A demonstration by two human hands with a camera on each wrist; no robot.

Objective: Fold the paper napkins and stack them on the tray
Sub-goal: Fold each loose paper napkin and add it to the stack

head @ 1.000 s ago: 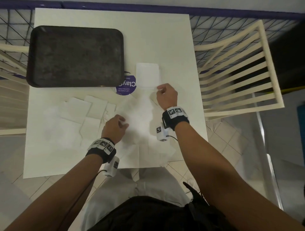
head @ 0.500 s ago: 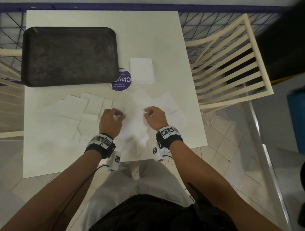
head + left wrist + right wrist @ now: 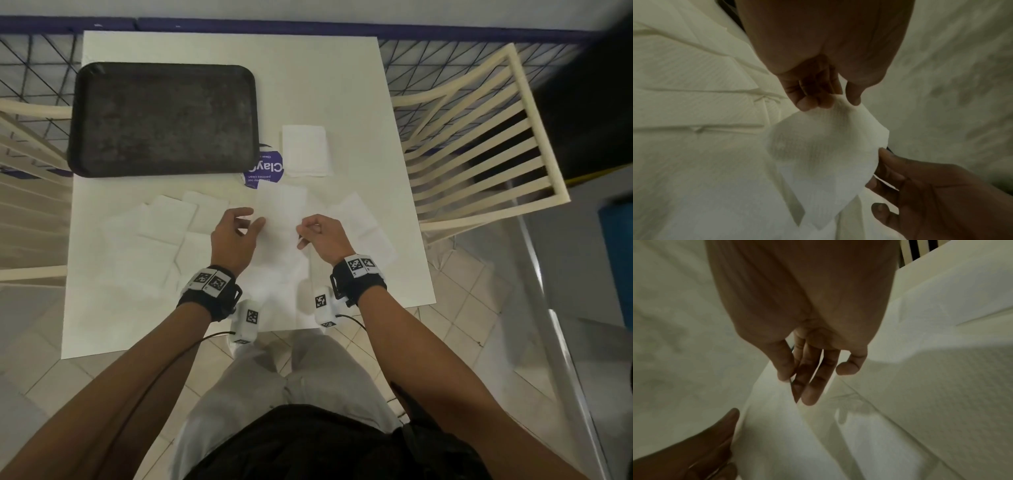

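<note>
A person seated at a white table (image 3: 342, 85) lifts a single paper napkin (image 3: 279, 219) between both hands, just in front of the dark tray (image 3: 164, 120). The left hand (image 3: 233, 236) pinches the napkin's left edge between thumb and curled fingertips (image 3: 812, 102); the right hand (image 3: 322, 236) grips the right edge, thumb (image 3: 785, 363) pressed against the forefinger while the other fingers lie loosely extended. The tray holds no napkins. One folded napkin (image 3: 305, 150) lies just right of the tray, beside a round purple sticker (image 3: 263, 169) partly tucked under the tray's near right corner. Loose napkins (image 3: 164, 233) lie spread in front of the tray, under and beside both hands. A cream slatted chair (image 3: 479, 137) stands right of the table.
</note>
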